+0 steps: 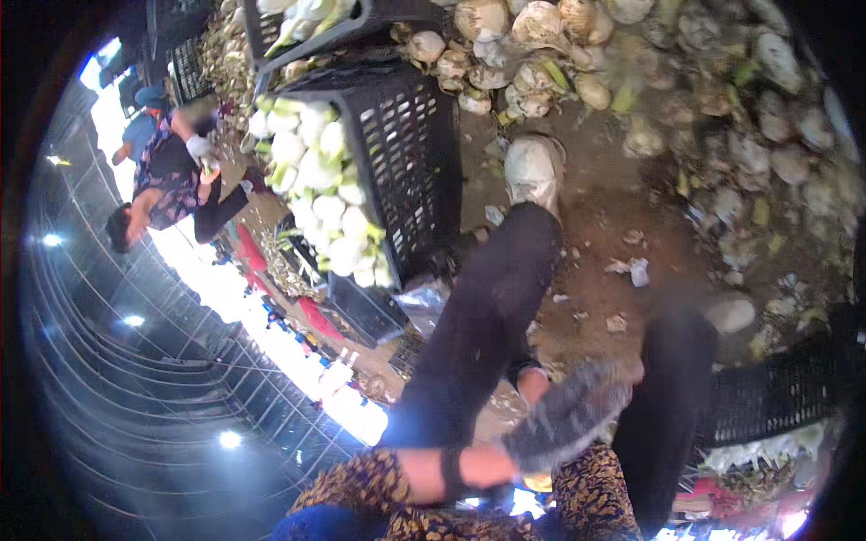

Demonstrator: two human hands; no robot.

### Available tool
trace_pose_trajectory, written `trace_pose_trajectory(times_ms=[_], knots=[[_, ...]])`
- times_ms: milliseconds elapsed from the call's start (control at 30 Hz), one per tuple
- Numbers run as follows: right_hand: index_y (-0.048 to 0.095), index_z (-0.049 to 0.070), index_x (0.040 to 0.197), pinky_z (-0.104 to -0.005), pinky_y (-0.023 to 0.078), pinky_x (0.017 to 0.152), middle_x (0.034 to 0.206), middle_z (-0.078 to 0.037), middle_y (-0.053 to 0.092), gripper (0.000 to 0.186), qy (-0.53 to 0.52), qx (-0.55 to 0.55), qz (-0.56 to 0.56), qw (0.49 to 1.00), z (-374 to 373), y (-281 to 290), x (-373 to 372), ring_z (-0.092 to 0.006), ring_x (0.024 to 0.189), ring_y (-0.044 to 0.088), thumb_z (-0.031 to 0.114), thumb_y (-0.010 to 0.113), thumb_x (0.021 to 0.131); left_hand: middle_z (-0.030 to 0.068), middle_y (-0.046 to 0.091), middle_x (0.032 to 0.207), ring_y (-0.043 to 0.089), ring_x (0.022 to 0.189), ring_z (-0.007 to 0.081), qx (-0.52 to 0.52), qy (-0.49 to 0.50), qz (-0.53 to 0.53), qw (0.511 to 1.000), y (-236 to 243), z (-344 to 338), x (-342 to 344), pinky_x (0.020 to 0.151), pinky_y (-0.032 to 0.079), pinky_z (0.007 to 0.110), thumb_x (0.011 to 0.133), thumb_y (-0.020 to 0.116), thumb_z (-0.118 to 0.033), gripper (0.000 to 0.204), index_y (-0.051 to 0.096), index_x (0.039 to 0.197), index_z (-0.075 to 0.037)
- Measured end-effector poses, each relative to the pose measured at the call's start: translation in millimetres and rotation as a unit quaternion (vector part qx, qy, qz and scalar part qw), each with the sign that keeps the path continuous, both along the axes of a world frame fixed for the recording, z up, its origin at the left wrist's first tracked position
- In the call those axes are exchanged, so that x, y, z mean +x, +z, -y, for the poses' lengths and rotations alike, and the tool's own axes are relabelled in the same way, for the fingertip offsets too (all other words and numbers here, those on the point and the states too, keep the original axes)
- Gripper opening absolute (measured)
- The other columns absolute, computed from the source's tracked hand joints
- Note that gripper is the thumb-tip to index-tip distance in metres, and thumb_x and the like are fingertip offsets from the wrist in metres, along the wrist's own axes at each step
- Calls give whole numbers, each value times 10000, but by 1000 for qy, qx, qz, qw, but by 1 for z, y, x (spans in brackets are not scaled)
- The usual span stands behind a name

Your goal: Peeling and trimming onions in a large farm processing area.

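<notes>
My left hand [568, 410], in a dark grey mottled glove with a band at the wrist, reaches across the lower middle between my dark-trousered legs [474, 316]. It is blurred, so I cannot make out whether it holds anything. My right hand is mostly hidden behind it; a patterned sleeve [586, 478] shows below. Just left of my leg, a black perforated crate [415, 171] is heaped with white trimmed bulbs [325, 207] with pale green stems. Loose dirty bulbs [537, 27] lie beyond my pale shoe [532, 171].
A heap of bulbs [776, 162] covers the right side of the dirt floor [613, 225]. Another crate [767, 397] sits at lower right. Two other people [176, 194] [140, 135] are at upper left, one white-gloved, among crates and red items under a hooped roof.
</notes>
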State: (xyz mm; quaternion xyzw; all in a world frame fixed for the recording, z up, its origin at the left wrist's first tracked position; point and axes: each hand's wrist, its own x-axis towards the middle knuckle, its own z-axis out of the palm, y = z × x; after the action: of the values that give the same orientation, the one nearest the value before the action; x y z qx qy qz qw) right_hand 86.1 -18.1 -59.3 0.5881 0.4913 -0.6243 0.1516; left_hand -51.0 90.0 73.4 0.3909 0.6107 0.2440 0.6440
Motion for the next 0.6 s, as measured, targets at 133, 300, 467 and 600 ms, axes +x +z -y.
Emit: trace_pose_trajectory(times_ms=[133,300,467,600], knots=[[520,90,1091,-310,444,734,887,-109,600,287,-7,-3,24,1000,-7,-44,-7,-209,815,573,193,489,825,131,424,1211,432,1106,231,-197,119,133,964,8,6,-15,932,355,265,849,478,-160,400,375,1209,-20],[520,93,1088,-317,448,722,875,-111,601,285,22,37,-7,999,-39,-41,-27,-214,806,575,201,480,827,139,388,1248,416,1122,230,-315,396,430,748,19,21,-5,930,354,246,866,458,-236,472,320,1252,-1],[520,97,1085,-324,451,710,862,-114,601,283,108,145,-180,967,-81,12,-58,-219,796,578,209,472,829,139,367,1274,414,1126,208,-302,549,670,397,14,-12,10,915,371,234,882,429,-191,465,292,1280,4],[520,101,1082,-330,454,700,852,-116,602,282,214,236,-258,912,-125,43,-58,-223,788,580,215,465,830,137,332,1306,361,1183,212,-281,221,413,838,36,-57,-16,985,328,303,870,411,-24,457,250,1297,-8]])
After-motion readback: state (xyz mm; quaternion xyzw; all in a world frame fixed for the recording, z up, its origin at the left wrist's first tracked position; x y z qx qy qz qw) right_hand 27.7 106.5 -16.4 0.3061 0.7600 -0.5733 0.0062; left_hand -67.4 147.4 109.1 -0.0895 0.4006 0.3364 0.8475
